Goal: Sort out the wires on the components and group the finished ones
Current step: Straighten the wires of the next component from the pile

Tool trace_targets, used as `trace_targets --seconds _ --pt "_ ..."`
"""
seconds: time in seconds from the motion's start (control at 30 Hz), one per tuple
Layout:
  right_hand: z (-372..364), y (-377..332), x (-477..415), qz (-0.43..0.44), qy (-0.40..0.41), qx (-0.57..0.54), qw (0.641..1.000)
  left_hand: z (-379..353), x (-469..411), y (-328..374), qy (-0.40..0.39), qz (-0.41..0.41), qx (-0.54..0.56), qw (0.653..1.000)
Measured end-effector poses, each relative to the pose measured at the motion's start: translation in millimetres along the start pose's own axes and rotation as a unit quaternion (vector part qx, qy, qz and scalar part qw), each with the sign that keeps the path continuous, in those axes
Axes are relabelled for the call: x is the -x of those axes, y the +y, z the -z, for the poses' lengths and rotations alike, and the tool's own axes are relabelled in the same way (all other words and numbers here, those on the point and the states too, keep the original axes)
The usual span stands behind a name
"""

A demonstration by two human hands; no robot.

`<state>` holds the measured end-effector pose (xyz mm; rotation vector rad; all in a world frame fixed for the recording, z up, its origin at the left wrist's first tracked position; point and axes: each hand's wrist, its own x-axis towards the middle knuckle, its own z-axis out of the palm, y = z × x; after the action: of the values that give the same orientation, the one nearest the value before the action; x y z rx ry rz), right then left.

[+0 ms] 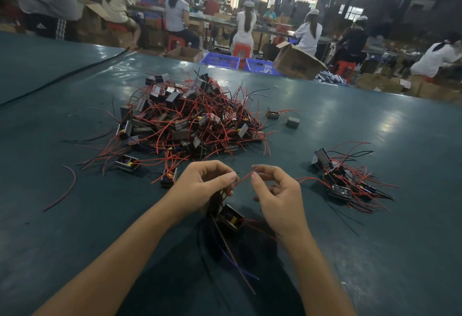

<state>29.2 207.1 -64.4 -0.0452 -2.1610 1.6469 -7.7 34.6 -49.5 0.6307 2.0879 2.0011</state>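
Note:
A small metal-framed component (230, 217) with a blue and yellow core hangs just under my left hand (203, 185), whose curled fingers grip its wires. A red wire (243, 178) stretches from that hand to my right hand (277, 193), which pinches its far end between thumb and forefinger. More red, blue and black wires trail down from the component toward me. A large tangled pile of components (190, 120) with red and black wires lies ahead on the green table (375, 253). A smaller group of components (345, 180) lies to the right.
A loose red wire (66, 190) lies on the table at left. Two single components (292, 122) sit just right of the big pile. A black cable (65, 75) crosses the far left. Beyond the table edge are blue crates (220, 59), a cardboard box (297, 62) and seated workers.

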Motion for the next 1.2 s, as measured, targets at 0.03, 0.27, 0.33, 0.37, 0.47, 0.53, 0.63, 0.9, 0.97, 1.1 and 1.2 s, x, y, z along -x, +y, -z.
trace_targets --seconds 0.03,0.27,0.33,0.37,0.47,0.53,0.63,0.9,0.97,1.1,1.2 --pt "-0.2 -1.7 1.1 0.009 -0.002 0.000 1.000 -0.5 0.1 0.3 0.006 0.000 0.003 1.000" --pt "-0.7 -8.9 3.1 0.012 -0.013 -0.014 1.000 -2.1 -1.6 2.0 0.048 -0.017 0.004 0.999" --pt "-2.1 -12.5 3.9 0.011 -0.016 -0.047 0.999 -1.7 -1.3 1.7 0.050 -0.015 0.016 0.999" --pt "-3.5 -14.1 4.4 0.011 -0.018 -0.062 0.998 -1.7 -1.0 1.9 0.047 -0.014 0.019 0.999" --pt "-9.6 -16.8 7.0 0.007 -0.032 -0.071 0.997 -4.0 0.0 3.5 0.032 -0.022 0.029 0.999" --pt "-12.3 -17.8 8.0 0.006 -0.025 -0.065 0.998 -4.0 0.0 5.3 0.027 -0.023 0.044 0.998" --pt "-11.2 -19.0 7.5 -0.006 -0.013 -0.081 0.997 -3.2 0.6 7.0 0.013 -0.009 0.085 0.996" --pt "-2.7 -21.7 3.5 -0.047 0.009 -0.107 0.993 0.7 0.7 8.4 0.066 0.004 0.129 0.989" --pt "1.8 -22.1 1.8 -0.055 0.007 -0.114 0.992 2.7 -0.2 9.0 0.085 0.006 0.138 0.987" --pt "8.8 -23.4 0.3 -0.072 -0.022 -0.108 0.991 3.2 -2.6 8.1 0.122 0.036 0.141 0.982" --pt "14.5 -24.2 0.3 -0.087 -0.052 -0.107 0.989 2.6 -4.0 6.4 0.118 0.068 0.173 0.975"
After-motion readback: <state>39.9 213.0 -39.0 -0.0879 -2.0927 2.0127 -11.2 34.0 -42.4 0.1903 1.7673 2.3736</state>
